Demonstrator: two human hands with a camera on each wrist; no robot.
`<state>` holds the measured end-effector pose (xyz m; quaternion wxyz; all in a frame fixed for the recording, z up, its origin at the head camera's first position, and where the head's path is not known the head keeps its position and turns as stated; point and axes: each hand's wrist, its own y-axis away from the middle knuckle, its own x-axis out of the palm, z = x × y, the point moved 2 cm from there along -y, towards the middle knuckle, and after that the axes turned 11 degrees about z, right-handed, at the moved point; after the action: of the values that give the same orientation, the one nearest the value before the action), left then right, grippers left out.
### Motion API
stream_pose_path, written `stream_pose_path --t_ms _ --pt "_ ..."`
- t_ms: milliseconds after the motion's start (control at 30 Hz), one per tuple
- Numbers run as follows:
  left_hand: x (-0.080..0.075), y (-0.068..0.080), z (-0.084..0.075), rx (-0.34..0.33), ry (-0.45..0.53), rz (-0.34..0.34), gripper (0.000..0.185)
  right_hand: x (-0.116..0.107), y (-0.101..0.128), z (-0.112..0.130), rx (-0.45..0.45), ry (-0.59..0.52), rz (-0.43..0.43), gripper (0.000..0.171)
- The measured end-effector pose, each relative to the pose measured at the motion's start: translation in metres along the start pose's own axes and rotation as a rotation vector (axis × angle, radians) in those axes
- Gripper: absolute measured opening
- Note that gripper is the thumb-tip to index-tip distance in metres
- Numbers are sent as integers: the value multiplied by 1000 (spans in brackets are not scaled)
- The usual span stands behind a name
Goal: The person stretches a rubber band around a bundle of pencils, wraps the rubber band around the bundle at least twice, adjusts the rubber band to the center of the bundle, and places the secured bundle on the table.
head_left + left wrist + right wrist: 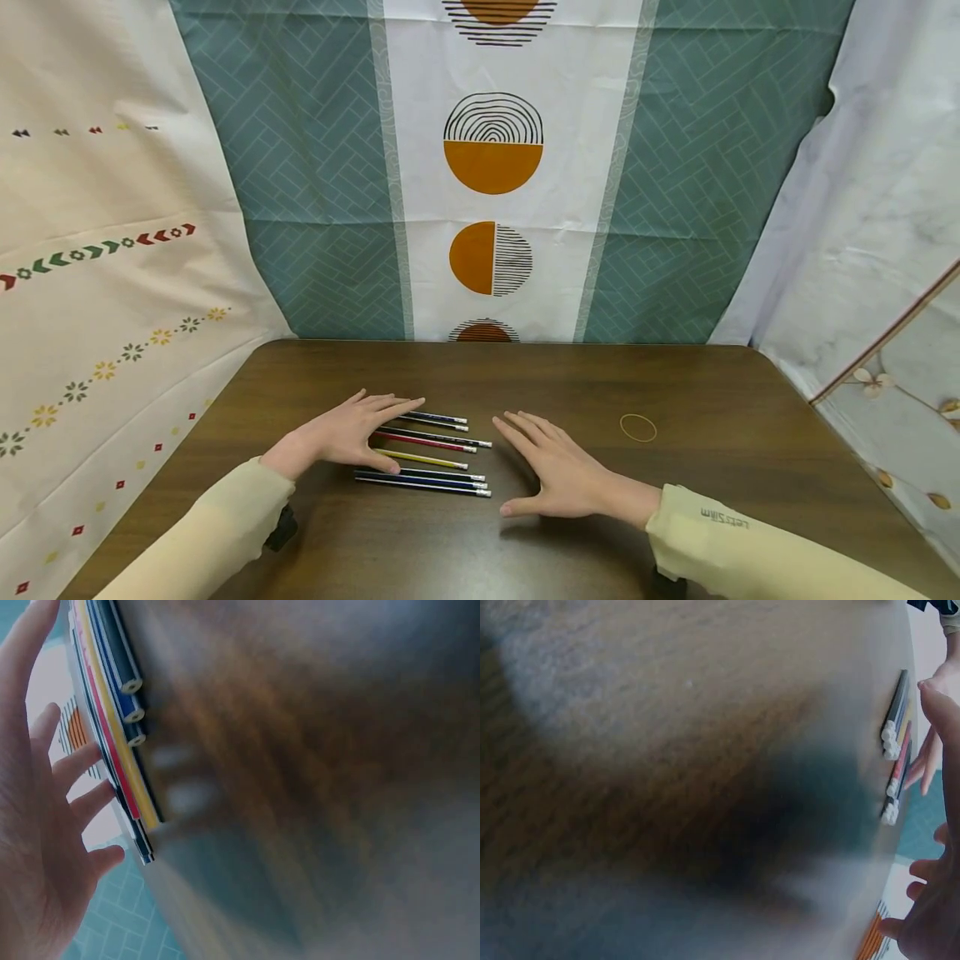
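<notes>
Several pencils with white eraser ends lie roughly side by side on the table, erasers to the right. Among them are a red pencil (435, 441), a yellow pencil (431, 459), dark blue pencils (442, 482) in front and black pencils (442, 421) behind. My left hand (348, 429) spreads its fingers over their left ends, hiding part of them; in the left wrist view its fingers look straight and apart, gripping nothing. To the right of the eraser ends, my right hand (562, 471) is held with fingers spread and nothing in its grasp.
A thin yellow loop like a rubber band (636, 414) lies on the brown wooden table (570, 375), right of my right hand. Patterned cloth (322, 167) hangs behind the table's far edge, with more cloth at both sides.
</notes>
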<state>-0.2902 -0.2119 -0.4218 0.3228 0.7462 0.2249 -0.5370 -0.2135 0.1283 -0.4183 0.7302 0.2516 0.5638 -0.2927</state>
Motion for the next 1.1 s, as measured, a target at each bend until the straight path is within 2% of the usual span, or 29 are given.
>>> stream_pose_path --t_ms 233,500,667,933,1100 --pt "5 5 -7 48 21 -9 109 6 -7 4 5 -33 23 110" --pt "9 9 -15 21 7 0 116 10 -18 6 6 -52 42 109" --pt "8 9 -19 23 17 4 106 12 -21 7 8 -59 48 107" --pt "6 3 -25 64 3 1 77 11 -23 9 21 -94 35 102" --pt "5 1 -26 105 -16 -26 67 11 -23 9 32 -92 26 101"
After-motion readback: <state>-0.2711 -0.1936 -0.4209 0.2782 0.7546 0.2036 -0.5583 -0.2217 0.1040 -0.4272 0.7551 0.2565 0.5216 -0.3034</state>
